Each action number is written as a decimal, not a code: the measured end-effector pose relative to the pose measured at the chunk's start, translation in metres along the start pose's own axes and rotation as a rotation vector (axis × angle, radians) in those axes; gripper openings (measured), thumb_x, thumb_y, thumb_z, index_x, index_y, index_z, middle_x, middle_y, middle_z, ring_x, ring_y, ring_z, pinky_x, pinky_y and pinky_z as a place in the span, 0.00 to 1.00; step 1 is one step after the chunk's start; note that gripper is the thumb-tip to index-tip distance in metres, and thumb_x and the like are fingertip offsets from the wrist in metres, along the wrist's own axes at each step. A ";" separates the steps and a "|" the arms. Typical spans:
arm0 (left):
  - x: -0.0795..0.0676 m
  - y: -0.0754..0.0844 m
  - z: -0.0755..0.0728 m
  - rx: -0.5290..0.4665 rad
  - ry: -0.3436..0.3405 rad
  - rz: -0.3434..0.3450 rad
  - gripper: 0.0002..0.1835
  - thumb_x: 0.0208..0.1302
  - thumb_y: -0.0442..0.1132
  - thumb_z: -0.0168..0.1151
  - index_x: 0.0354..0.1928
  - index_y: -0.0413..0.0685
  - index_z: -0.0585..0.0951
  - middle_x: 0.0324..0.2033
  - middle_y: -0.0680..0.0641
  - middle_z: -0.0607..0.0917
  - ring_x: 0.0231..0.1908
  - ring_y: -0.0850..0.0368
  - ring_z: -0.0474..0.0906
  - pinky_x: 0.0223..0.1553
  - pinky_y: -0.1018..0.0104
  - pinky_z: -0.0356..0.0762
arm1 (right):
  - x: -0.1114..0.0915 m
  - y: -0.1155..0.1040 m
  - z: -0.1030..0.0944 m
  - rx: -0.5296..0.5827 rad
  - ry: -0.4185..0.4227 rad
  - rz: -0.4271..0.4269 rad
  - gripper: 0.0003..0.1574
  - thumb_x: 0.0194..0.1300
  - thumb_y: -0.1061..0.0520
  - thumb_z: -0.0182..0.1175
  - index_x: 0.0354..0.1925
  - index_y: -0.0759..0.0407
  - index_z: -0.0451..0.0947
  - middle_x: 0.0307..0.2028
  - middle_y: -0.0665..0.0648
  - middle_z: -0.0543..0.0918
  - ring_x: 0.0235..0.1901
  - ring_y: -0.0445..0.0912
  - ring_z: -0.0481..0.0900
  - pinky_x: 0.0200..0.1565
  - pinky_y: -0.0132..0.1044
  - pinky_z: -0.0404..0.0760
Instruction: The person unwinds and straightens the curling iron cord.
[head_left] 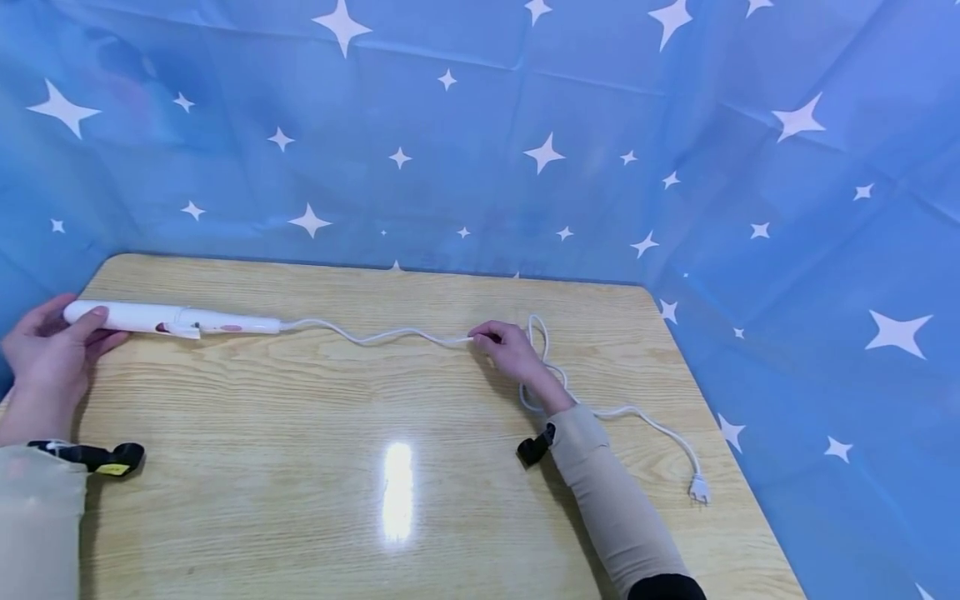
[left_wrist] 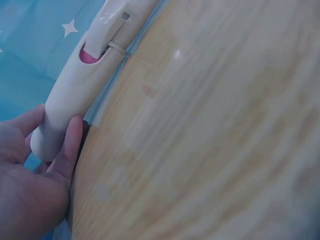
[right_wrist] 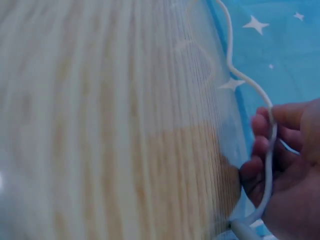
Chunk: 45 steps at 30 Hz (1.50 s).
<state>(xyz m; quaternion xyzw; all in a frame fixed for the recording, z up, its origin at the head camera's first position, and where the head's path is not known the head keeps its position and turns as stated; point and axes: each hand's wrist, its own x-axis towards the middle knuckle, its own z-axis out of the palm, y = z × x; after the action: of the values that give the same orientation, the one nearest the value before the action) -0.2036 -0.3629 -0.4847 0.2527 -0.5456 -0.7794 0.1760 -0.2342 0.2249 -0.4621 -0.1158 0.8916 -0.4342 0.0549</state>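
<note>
A white curling iron [head_left: 142,317] with a small lever and pink details lies sideways at the table's far left. My left hand [head_left: 56,346] grips its rounded end between thumb and fingers; the left wrist view shows the iron's body [left_wrist: 70,90] rising from that hand [left_wrist: 37,170]. From the iron's other end a white power cord [head_left: 360,340] runs right in gentle waves. My right hand [head_left: 510,348] pinches this cord between thumb and fingertips. In the right wrist view the cord [right_wrist: 250,82] passes through the fingers and across the palm of the hand [right_wrist: 290,160].
Beyond the right hand, loose loops of cord [head_left: 542,333] lie on the wooden table [head_left: 300,467]. The cord ends in a two-pin plug [head_left: 699,489] near the right edge. A blue curtain with white stars [head_left: 480,125] hangs behind and to the right.
</note>
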 end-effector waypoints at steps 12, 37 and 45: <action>-0.003 0.005 0.010 0.453 0.064 -0.013 0.28 0.80 0.42 0.49 0.78 0.64 0.62 0.79 0.50 0.52 0.37 0.75 0.73 0.32 0.88 0.79 | -0.026 -0.010 -0.019 -0.004 0.005 -0.017 0.16 0.77 0.56 0.58 0.56 0.63 0.83 0.47 0.56 0.87 0.43 0.50 0.82 0.40 0.40 0.84; -0.036 0.021 0.024 1.144 -0.013 0.341 0.28 0.77 0.37 0.46 0.74 0.32 0.63 0.75 0.28 0.53 0.75 0.30 0.46 0.75 0.33 0.45 | -0.115 0.021 -0.111 -0.108 0.147 0.053 0.14 0.76 0.59 0.60 0.53 0.67 0.84 0.46 0.61 0.88 0.42 0.47 0.83 0.42 0.28 0.83; -0.057 0.018 0.052 1.117 -0.349 0.709 0.19 0.73 0.33 0.58 0.60 0.28 0.77 0.63 0.24 0.73 0.65 0.23 0.65 0.68 0.28 0.61 | -0.120 0.022 -0.111 -0.154 0.130 0.046 0.13 0.75 0.60 0.61 0.52 0.67 0.84 0.45 0.61 0.88 0.42 0.52 0.84 0.42 0.32 0.83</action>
<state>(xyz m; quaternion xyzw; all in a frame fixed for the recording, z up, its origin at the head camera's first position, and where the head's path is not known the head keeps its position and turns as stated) -0.1878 -0.2975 -0.4413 -0.0177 -0.9361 -0.3054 0.1734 -0.1441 0.3530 -0.4106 -0.0706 0.9265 -0.3696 -0.0021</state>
